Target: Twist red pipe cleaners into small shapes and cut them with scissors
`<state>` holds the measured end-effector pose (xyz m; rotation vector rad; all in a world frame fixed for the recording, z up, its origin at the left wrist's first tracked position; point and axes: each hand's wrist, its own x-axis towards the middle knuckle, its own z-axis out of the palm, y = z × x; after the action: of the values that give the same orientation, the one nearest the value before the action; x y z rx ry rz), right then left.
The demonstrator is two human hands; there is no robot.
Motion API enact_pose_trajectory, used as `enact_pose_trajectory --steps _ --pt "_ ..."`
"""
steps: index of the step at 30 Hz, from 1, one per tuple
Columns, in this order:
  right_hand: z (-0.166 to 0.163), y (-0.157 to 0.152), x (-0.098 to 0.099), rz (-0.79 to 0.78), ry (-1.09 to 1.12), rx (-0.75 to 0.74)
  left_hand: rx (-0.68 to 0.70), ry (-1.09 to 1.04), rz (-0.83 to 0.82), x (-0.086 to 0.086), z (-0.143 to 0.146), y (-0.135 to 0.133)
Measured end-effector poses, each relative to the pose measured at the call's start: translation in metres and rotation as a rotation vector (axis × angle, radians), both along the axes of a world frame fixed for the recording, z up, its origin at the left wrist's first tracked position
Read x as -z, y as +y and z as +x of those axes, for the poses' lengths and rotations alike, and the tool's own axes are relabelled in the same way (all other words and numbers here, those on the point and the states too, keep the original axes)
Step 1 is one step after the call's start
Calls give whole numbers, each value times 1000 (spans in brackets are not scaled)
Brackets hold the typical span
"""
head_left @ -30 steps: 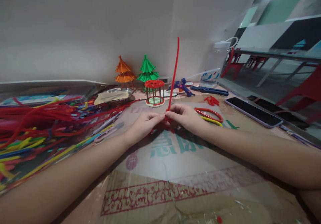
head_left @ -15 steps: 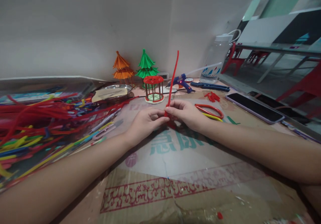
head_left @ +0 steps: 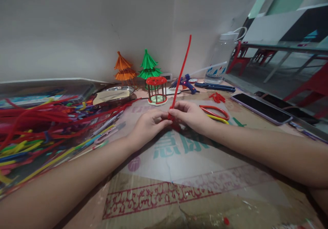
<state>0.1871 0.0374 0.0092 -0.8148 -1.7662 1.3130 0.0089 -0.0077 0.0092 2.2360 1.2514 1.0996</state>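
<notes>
Just changed: a bigger lean to the right in the red fuzzy stem (head_left: pixel 182 69), with the top tip farther right and higher in view than half a second ago. Low end in nearly the same spot as then. Probably from a small turn of the stem in the fingers. Likely meaning for the work: low end still being handled, with no letting go yet.

Place of the stem: up in the air over the bench (head_left: pixel 93 205), in the middle of the scene, between left hand (head_left: pixel 150 127) and right hand (head_left: pixel 192 117). Right fingers in a tight pinch around the stem near its bottom, thumb against pointing finger. Left fingers pinched too, with tips together at the bottom end, just below the right thumb. Hard to tell the shape of that end, mostly hidden by the fingers.

Look of the stem: long, thin, bright red and soft-looking. Nearly straight, with a gentle curve, and steeper near the tip. Well above both hands at the top.

On the far side, a bit left: small round cage (head_left: pixel 156 80) with a red top. To the right: bent red loop (head_left: pixel 227 114), and past it small red bits (head_left: pixel 217 97).
</notes>
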Motion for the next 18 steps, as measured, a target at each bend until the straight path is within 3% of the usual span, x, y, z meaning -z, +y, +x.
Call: enact_pose_trajectory --steps 5,9,18 --pt "0 -1 -5 115 -83 53 32 -29 -59 2 -1 3" --pt "0 -5 -8 181 -200 100 39 -219 -279 2 -2 6" --pt "0 -5 -6 79 -122 15 15 -229 -371 0 1 3"
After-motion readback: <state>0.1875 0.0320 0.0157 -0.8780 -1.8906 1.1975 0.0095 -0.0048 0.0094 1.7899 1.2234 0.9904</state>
